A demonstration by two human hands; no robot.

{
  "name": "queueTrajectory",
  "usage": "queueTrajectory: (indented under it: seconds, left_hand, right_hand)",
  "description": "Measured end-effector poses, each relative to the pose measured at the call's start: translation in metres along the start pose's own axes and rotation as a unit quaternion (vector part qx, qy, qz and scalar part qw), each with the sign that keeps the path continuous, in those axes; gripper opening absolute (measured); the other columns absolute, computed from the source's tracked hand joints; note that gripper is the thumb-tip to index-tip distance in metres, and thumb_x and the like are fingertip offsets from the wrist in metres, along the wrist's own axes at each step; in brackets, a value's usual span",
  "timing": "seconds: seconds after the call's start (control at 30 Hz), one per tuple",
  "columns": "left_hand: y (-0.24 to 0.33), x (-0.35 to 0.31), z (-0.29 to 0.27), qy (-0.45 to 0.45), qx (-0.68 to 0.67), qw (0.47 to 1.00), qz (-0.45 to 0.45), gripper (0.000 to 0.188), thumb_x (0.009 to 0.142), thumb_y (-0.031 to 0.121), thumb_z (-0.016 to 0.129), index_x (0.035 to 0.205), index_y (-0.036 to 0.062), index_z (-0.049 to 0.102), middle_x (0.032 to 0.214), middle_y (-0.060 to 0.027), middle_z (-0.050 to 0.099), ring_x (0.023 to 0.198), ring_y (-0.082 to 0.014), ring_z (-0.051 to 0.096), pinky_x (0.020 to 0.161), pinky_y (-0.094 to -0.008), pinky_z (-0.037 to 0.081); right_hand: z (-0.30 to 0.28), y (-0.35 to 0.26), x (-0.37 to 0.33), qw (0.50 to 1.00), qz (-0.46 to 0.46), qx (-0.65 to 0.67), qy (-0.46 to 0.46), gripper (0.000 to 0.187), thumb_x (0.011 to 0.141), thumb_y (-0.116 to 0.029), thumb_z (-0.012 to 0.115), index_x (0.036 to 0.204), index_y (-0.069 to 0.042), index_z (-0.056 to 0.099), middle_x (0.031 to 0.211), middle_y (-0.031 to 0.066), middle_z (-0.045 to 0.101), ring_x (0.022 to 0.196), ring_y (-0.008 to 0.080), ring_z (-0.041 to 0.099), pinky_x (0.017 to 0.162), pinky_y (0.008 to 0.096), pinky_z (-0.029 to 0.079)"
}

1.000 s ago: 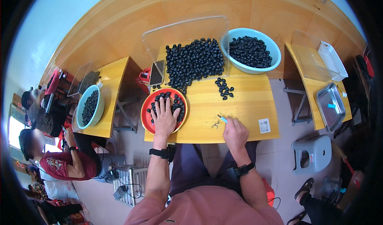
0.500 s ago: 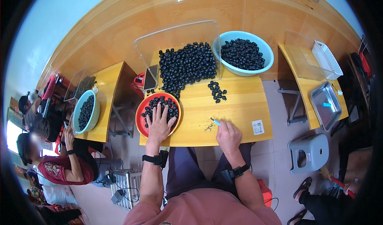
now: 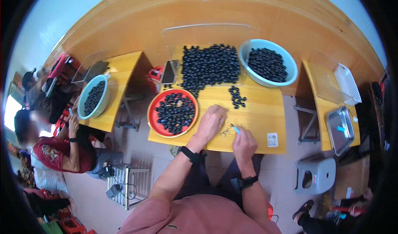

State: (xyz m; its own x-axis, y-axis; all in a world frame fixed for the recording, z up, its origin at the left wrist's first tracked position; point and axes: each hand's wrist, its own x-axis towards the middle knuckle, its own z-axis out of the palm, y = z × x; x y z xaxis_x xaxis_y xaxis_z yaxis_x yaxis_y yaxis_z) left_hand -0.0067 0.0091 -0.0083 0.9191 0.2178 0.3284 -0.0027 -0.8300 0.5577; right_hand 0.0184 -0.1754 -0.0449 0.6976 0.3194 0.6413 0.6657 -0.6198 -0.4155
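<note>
Fingers (image 3: 241, 135) of the right hand (image 3: 244, 145) were gripping a slim light-blue tool (image 3: 236, 130), its tip near scattered crumbs (image 3: 225, 132) on the yellow desk (image 3: 265, 113)! Left hand (image 3: 211, 121) was right beside it, and whether its fingers pinched anything, I couldn't tell. That hand stood between the tool and the red tray (image 3: 151, 114) of dark beads (image 3: 175, 113). Beyond, a loose cluster (image 3: 237, 97) lay between the hands and the blue basin (image 3: 274, 84), a big pile (image 3: 210, 65) sat left of the basin, and a phone (image 3: 168, 73) flanked that pile!

Glossy round pcs (image 3: 211, 64), smooth plast. dish (image 3: 152, 109), wood-look tbl (image 3: 265, 118), shiny metal tray (image 3: 340, 141)
</note>
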Motion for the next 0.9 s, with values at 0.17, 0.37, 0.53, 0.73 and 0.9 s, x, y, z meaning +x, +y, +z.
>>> queueTrajectory:
  seconds: [0.17,0.37,0.53,0.73,0.9]
  left_hand:
    - [0.012,0.04,0.023,0.039,-0.052,0.998,0.018,0.024,0.089,0.013,0.074,0.109,0.0003,0.073,0.101,-0.0198,0.068,0.098,-0.0391,0.065,0.089,-0.0474,0.054]
    - [0.009,0.051,0.042,-0.02,-0.007,0.999,0.03,0.023,0.085,0.013,0.078,0.104,-0.0001,0.074,0.097,-0.0192,0.068,0.1,-0.0383,0.066,0.09,-0.047,0.054]
    - [0.006,0.039,0.032,-0.017,-0.035,0.999,0.016,0.02,0.087,0.01,0.075,0.104,0.0009,0.073,0.101,-0.0201,0.069,0.097,-0.0396,0.067,0.089,-0.0467,0.055]
    - [0.007,0.001,0.015,0.082,-0.205,0.971,-0.094,0.014,0.092,0.007,0.073,0.103,-0.0008,0.076,0.099,-0.0147,0.072,0.082,-0.0262,0.07,0.076,-0.0366,0.056]
    - [0.007,-0.03,0.017,0.059,-0.238,0.951,-0.189,0.016,0.091,0.003,0.075,0.107,-0.0022,0.076,0.103,-0.0108,0.071,0.087,-0.0166,0.071,0.077,-0.0304,0.058]
  right_hand:
    - [-0.003,-0.001,0.0,1.0,0.007,0.009,0.003,0.018,0.086,-0.01,0.07,0.104,-0.009,0.072,0.08,0.0091,0.063,0.07,0.0306,0.066,0.064,0.043,0.053]
    - [-0.004,0.0,-0.001,1.0,0.006,0.008,0.005,0.021,0.086,-0.01,0.071,0.107,-0.009,0.073,0.081,0.0089,0.062,0.071,0.0305,0.065,0.064,0.0431,0.053]
    - [-0.005,0.0,-0.002,1.0,0.006,0.022,0.013,0.022,0.086,-0.011,0.071,0.107,-0.008,0.073,0.08,0.0091,0.061,0.071,0.0308,0.065,0.064,0.0435,0.052]
    - [-0.003,0.0,-0.003,1.0,0.014,0.021,0.002,0.023,0.084,-0.009,0.071,0.106,-0.008,0.072,0.081,0.0108,0.063,0.073,0.0331,0.065,0.065,0.0448,0.052]
    - [-0.001,0.003,-0.002,1.0,-0.002,0.004,0.003,0.02,0.086,-0.012,0.071,0.105,-0.007,0.072,0.079,0.0092,0.059,0.069,0.0302,0.064,0.061,0.0431,0.051]
